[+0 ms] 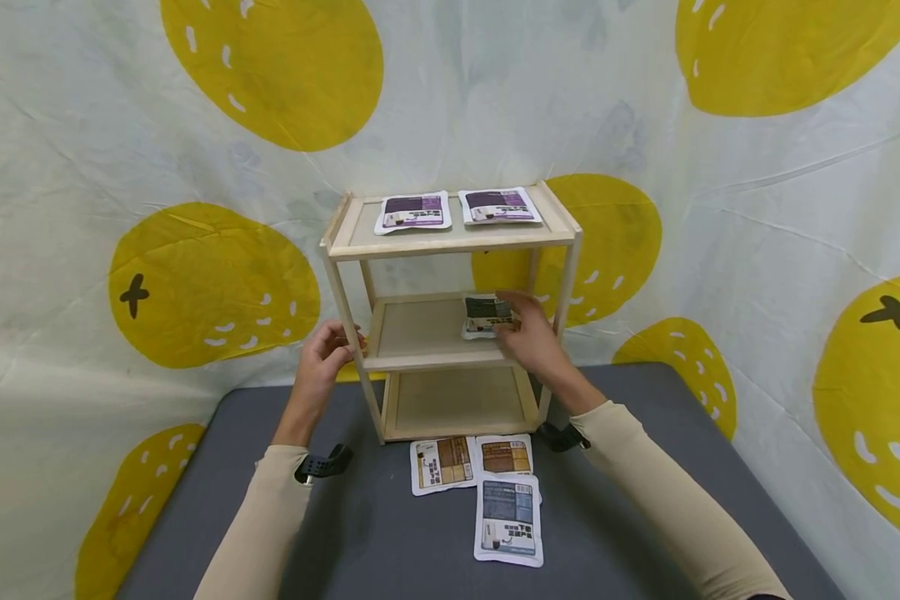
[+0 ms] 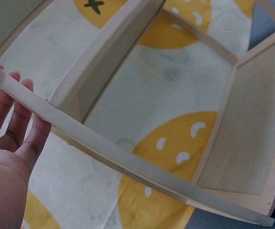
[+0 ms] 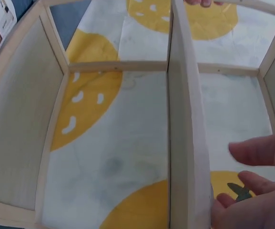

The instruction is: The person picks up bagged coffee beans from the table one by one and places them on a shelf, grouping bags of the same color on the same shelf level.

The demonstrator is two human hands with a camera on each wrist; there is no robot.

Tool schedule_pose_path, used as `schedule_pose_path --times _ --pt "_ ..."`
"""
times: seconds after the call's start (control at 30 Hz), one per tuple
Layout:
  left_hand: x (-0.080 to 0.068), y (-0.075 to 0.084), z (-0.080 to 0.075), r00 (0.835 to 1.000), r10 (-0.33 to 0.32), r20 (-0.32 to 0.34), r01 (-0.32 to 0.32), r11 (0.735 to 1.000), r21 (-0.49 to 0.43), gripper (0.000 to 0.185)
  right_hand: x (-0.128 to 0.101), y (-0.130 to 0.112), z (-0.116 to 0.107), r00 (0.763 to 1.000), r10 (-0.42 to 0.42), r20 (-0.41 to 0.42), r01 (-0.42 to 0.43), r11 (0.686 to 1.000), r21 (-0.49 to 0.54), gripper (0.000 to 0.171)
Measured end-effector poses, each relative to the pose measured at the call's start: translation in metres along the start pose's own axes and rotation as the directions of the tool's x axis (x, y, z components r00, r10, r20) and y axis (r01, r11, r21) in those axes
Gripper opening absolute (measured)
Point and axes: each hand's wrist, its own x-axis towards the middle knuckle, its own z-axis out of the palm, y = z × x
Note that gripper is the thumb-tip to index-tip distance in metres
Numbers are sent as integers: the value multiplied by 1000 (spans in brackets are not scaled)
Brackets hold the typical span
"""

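A small dark pouch (image 1: 487, 317) is held at the right end of the middle shelf (image 1: 420, 333) of a light wooden rack (image 1: 450, 242), pinched by the right hand (image 1: 532, 337), whose fingers are curled about its near edge. The rack's front left post is steadied by the left hand (image 1: 322, 358), fingers laid fairly straight along the wood (seen most plainly in the left wrist view); nothing is gripped there.

The pouch is judged to be light, flat and soft, a sealed foil or plastic sachet that will bend and may slide on its glossy face. It is best taken by an edge or corner seam, between thumb and fingertips, and laid flat rather than dropped. The rack looks thin-framed and light, so it may shift if pushed.

Two purple pouches (image 1: 412, 212) lie side by side on the top shelf. Three more sachets (image 1: 506, 492) lie on the grey counter (image 1: 630, 533) just before the rack, two brown and one blue-grey, slightly overlapping.
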Motion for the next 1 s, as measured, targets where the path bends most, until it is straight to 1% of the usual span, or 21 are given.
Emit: schedule_pose_path --times 0.13,0.27,0.43,0.53,0.67,0.8,0.9,1.0 --pt "0 0 0 1000 -1 -5 1 1000 4 20 -9 -2 0 1000 -17 9 16 997 70 60" --pt "0 0 1 1000 -11 -7 11 1000 6 26 -19 -6 -2 999 -36 11 34 989 142 59" --pt "0 1 1 1000 -20 -24 21 1000 17 18 -31 -8 -5 999 -43 33 34 972 231 57" --pt "1 2 2 999 -19 -30 20 999 27 17 -37 -9 -6 998 -46 41 32 958 285 57" --pt "2 3 2 1000 -15 -27 15 1000 27 17 -45 -9 -8 998 -42 38 28 953 303 54" --pt "1 1 0 1000 -11 -20 12 999 30 19 -55 -8 -8 998 -40 54 24 959 281 53" --pt "0 1 0 1000 -13 -16 14 999 41 21 -62 -6 -8 995 -38 90 12 961 277 52" --pt "0 2 1 1000 -19 -23 20 999 45 21 -69 -4 -8 987 -20 158 -26 959 282 51"
